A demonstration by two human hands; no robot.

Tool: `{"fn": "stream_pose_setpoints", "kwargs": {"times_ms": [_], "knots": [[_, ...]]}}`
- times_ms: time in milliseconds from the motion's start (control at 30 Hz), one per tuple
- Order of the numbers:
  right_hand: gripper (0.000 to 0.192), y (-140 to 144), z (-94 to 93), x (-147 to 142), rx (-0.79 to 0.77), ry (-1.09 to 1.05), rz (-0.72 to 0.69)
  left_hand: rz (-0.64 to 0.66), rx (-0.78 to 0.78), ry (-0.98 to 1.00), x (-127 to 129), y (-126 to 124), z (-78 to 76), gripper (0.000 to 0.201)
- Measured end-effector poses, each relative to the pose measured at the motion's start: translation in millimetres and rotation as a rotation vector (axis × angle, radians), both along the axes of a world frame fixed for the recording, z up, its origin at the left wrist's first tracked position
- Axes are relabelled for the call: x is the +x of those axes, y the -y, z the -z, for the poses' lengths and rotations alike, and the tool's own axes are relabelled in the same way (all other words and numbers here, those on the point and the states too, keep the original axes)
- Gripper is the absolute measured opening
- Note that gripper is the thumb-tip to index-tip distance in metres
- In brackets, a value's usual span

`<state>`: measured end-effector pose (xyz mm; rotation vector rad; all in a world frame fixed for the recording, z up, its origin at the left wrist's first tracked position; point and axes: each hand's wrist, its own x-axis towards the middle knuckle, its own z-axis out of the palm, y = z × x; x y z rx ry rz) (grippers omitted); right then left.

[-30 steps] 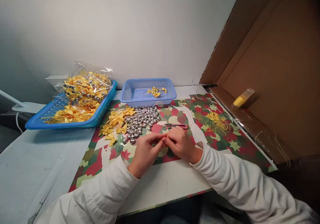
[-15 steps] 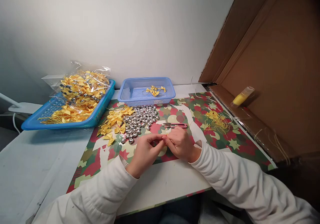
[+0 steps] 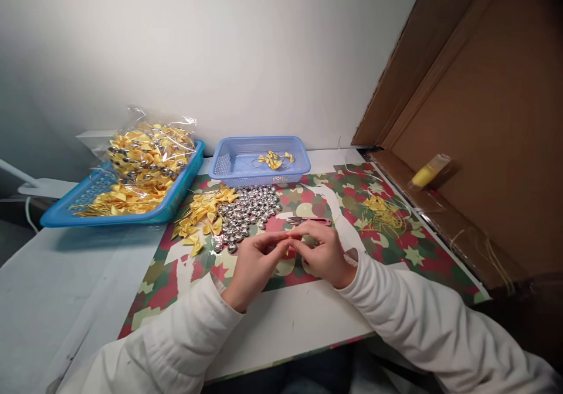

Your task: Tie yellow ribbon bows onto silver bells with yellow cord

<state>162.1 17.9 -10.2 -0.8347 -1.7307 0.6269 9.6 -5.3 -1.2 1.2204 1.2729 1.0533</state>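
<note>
My left hand (image 3: 254, 265) and my right hand (image 3: 321, 252) meet fingertip to fingertip over the patterned mat (image 3: 396, 253), pinching a small yellow bow piece (image 3: 289, 243) between them. Just beyond my fingers lie red-handled thread snips (image 3: 310, 221). A heap of silver bells (image 3: 248, 209) and a pile of loose yellow bows (image 3: 203, 213) sit left of the snips, a short way from my left hand.
A small blue basket (image 3: 237, 165) holds a few bows. A larger blue tray (image 3: 70, 212) at the left carries a clear bag of bows and bells (image 3: 149, 150). Yellow thread scraps (image 3: 383, 213) lie at the right. A cardboard wall (image 3: 484, 118) with a yellow spool (image 3: 426, 172) bounds the right side.
My right hand has lifted and spread its fingers slightly while the fingertips stay together on the small piece. The view shifted a little.
</note>
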Motion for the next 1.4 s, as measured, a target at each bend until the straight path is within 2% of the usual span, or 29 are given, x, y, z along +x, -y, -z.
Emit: {"fn": "stream_pose_setpoints", "kwargs": {"times_ms": [100, 267, 433, 667, 1067, 1200, 1400], "knots": [[0.011, 1, 0.6, -1, -0.035, -0.060, -0.023, -0.004, -0.009, 0.027, 0, 1, -1.9, 0.030], [0.013, 2, 1.1, -2, -0.016, -0.108, -0.048, -0.001, -0.035, 0.056, -1, 2, -3.8, 0.034], [0.019, 4, 0.0, 0, 0.086, -0.014, -0.058, 0.007, -0.012, -0.048, -2, 1, -5.1, 0.037], [0.022, 3, 9.4, -1, 0.195, 0.082, -0.037, 0.046, 0.088, -0.131, 0, 1, -5.6, 0.029], [0.022, 3, 12.9, -3, 0.196, 0.131, -0.056, 0.056, -0.012, -0.158, 0, -2, -10.8, 0.026], [0.019, 2, 12.0, -4, 0.079, 0.111, -0.076, 0.050, -0.068, -0.107, -2, -3, -6.6, 0.027], [0.003, -3, 12.2, -4, -0.308, -0.043, -0.069, -0.001, -0.050, -0.029, 1, 0, -4.6, 0.039]]}}
